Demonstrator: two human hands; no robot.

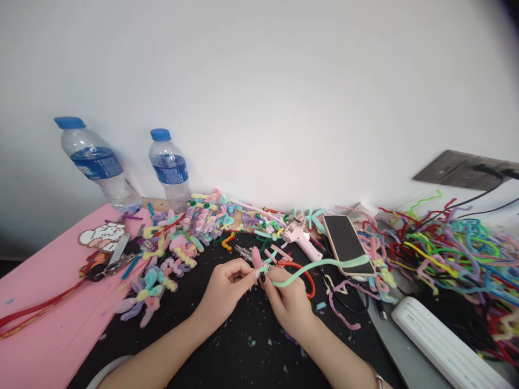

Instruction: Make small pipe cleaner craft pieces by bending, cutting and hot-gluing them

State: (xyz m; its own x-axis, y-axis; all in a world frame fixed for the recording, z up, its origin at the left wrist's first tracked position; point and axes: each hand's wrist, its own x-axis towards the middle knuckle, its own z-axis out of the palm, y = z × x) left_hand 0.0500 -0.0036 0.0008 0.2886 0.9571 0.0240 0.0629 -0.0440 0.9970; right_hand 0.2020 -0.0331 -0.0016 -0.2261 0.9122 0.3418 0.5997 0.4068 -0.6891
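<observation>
Over the black mat (227,351), the left hand (224,292) and right hand (288,303) both pinch a mint-green pipe cleaner (324,265), fingertips meeting. Its free end arcs right across a smartphone (347,243), near a pink glue gun (302,240).

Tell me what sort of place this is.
Probably a craft worktable, at home or in a small workshop: heaps of coloured pipe cleaners lie along the white wall, a pink glue gun sits mid-table, and the left hand and right hand pinch a mint-green pipe cleaner.
</observation>
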